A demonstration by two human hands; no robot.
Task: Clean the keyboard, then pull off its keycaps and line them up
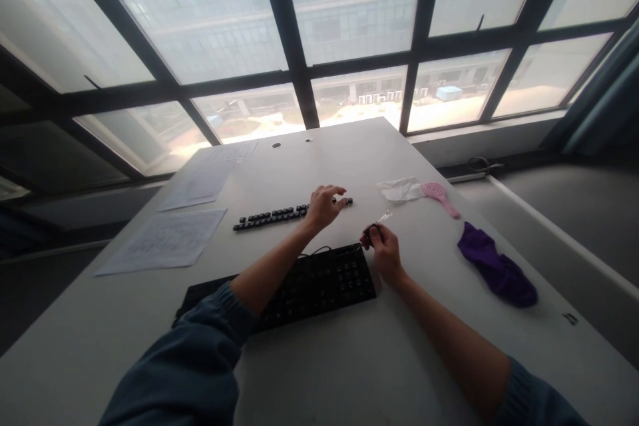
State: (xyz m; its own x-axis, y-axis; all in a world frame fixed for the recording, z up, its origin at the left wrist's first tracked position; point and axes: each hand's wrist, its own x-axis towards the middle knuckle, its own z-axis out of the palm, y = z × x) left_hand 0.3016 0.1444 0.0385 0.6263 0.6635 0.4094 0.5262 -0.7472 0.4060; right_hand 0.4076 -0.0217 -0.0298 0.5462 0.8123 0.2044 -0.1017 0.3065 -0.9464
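Observation:
A black keyboard (324, 286) lies on the white desk, partly hidden under my left forearm. Behind it, loose black keycaps (272, 217) are lined up in two rows. My left hand (323, 208) is over the right part of these rows, hiding some caps. Its thumb and forefinger are apart, close to a keycap (349, 201) at the right end, and I see nothing held between them. Beyond the keyboard's back right corner, my right hand (383, 246) is closed on a small keycap puller (385, 215), whose thin pale prongs point up and away. Its dark handle is mostly covered by my fingers.
Printed paper sheets (164, 239) lie on the desk's left side. To the right are a white tissue (399, 190), a pink hairbrush (438, 196) and a purple cloth (496, 266). A small dark item (570, 319) is near the right edge. Windows stand behind the desk (349, 153).

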